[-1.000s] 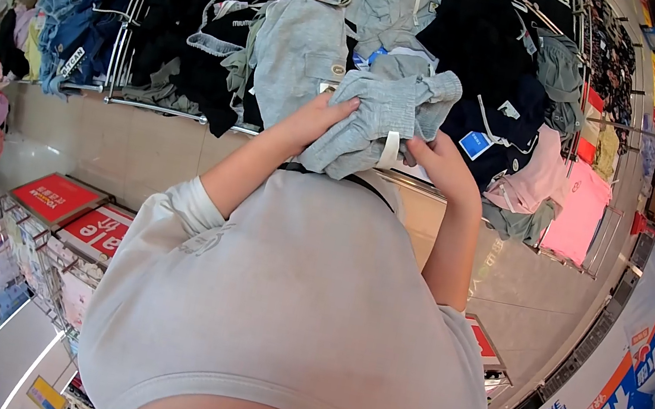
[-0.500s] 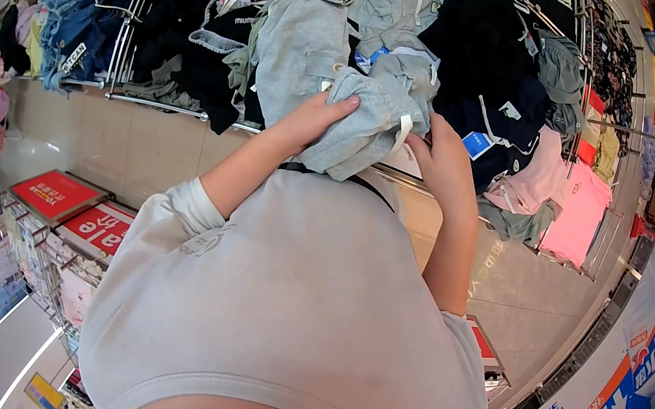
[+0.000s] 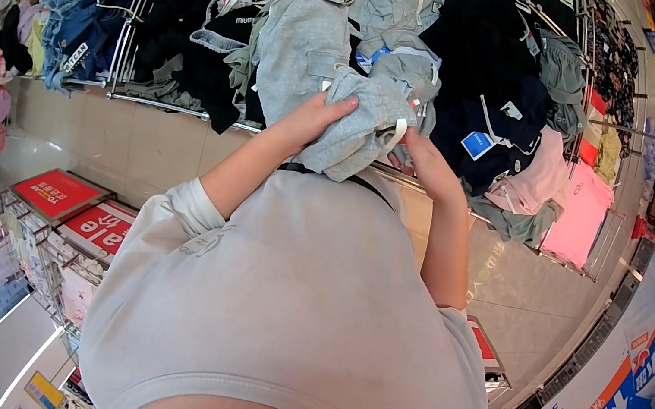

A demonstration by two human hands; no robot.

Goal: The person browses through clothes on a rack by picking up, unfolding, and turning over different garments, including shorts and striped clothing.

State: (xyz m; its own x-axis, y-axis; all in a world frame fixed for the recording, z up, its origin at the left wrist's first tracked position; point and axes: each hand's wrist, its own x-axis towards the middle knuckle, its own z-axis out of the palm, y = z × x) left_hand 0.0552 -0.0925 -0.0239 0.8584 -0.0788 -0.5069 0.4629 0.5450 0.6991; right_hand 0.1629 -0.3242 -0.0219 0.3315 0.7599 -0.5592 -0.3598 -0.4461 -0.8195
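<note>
The grey garment (image 3: 347, 142) is bunched up just in front of the person's chest, at the near edge of the metal display rack (image 3: 177, 111). The left hand (image 3: 312, 126) grasps one side, thumb laid over the top, which seems to keep the soft bundle from sagging open. The right hand (image 3: 432, 167) grasps the opposite edge beside a white tag (image 3: 395, 136), its fingers partly hidden by the cloth; with a hand at each side, the fabric looks supported between them and the tag sits uncovered.

Just beyond, pale grey pants (image 3: 297, 46) lie spread over the rack, next to black clothes (image 3: 194, 15) on one side. Across from those, a navy garment (image 3: 522, 120) carries a blue tag (image 3: 476, 146) facing up, perhaps so it can be read. Farther out, a pink garment (image 3: 581, 210) drapes over the rack's edge, and jeans (image 3: 87, 4) hang on the other side, apparently grouped by kind.
</note>
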